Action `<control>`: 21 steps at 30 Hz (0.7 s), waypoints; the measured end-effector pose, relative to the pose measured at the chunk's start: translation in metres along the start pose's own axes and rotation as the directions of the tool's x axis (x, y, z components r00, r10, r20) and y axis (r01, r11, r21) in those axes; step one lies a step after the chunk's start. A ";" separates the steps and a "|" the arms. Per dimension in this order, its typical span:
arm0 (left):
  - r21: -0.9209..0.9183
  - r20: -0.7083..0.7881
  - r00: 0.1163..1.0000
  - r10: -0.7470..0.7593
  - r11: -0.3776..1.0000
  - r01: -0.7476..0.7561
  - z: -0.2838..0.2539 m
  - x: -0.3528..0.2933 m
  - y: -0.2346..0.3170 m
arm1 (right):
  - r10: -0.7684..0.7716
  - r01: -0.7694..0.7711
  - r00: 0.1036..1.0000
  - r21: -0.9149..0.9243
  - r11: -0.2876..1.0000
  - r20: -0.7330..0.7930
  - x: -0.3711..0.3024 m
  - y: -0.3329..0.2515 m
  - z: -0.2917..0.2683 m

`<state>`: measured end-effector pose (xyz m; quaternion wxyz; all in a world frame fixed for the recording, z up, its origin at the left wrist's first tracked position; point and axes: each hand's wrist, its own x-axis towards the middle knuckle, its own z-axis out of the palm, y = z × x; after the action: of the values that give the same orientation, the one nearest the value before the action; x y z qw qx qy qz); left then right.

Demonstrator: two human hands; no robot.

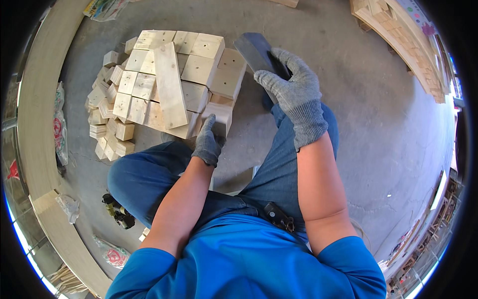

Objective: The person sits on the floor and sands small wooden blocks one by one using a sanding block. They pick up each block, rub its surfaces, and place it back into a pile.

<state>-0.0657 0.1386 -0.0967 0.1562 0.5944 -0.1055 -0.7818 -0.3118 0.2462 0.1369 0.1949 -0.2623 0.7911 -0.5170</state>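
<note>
My left hand (pixel 208 143), in a grey knit glove, grips a pale wood block (pixel 222 112) at the near right corner of a stack. Its thumb lies against the block; the other fingers are mostly hidden. My right hand (pixel 295 83), gloved alike, is raised to the right of the stack. Its thumb and fingers close around a long dark grey flat block (pixel 253 50), held tilted and apart from the wood. The stack of square wood blocks (pixel 200 69) stands in front of me, several with a small dark spot. A loose pale board (pixel 169 84) lies across its top.
A heap of smaller wood blocks (pixel 107 102) lies on the floor left of the stack. Long boards (pixel 42 114) run along the left side, with plastic bags (pixel 60 127) beside them. A wooden pallet-like pile (pixel 398 42) is at the far right. A dark tool (pixel 118 211) rests by my left knee.
</note>
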 end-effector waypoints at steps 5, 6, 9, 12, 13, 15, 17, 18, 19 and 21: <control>-0.030 0.090 0.994 0.068 0.997 -0.066 0.002 0.000 0.007 | -0.012 0.012 1.000 0.013 1.000 0.009 -0.002 -0.002 -0.004; -0.002 0.057 0.998 0.024 1.000 -0.024 0.003 0.000 0.006 | -0.016 0.016 1.000 -0.018 1.000 0.013 -0.001 -0.003 -0.005; 0.031 0.001 0.995 -0.098 0.995 0.098 0.014 -0.002 -0.004 | -0.037 0.038 0.999 -0.093 0.995 0.021 -0.002 -0.006 -0.007; -0.036 0.064 0.984 -0.165 0.985 0.167 0.028 -0.008 -0.017 | -0.033 0.034 0.999 -0.123 0.992 0.015 -0.004 -0.006 -0.005; -0.066 0.099 0.982 -0.159 0.984 0.166 0.033 -0.006 -0.020 | -0.029 0.030 0.999 -0.124 0.992 0.013 -0.004 -0.005 -0.004; -0.153 0.107 0.985 -0.137 0.976 0.152 0.044 0.002 -0.028 | -0.006 0.008 1.000 -0.114 0.993 0.017 -0.004 -0.002 -0.002; -0.199 0.116 0.987 -0.109 0.971 0.131 0.049 0.015 -0.031 | 0.001 0.002 1.000 -0.122 0.993 0.024 -0.003 -0.001 0.001; -0.220 0.120 0.988 -0.100 0.967 0.125 0.053 0.015 -0.032 | 0.001 0.002 1.000 -0.138 0.990 0.025 -0.003 -0.001 0.001; -0.240 0.095 0.991 -0.091 0.964 0.112 0.055 0.015 -0.034 | 0.001 0.003 1.000 -0.154 0.988 0.026 -0.003 -0.001 0.001; -0.277 0.043 0.996 -0.075 0.957 0.084 0.059 0.015 -0.035 | -0.061 0.066 0.998 -0.226 0.972 0.032 -0.004 -0.001 0.001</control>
<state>-0.1301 0.1646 -0.1064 0.2051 0.5577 0.0269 -0.8039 -0.3080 0.2472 0.1374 0.1569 -0.3145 0.8337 -0.4259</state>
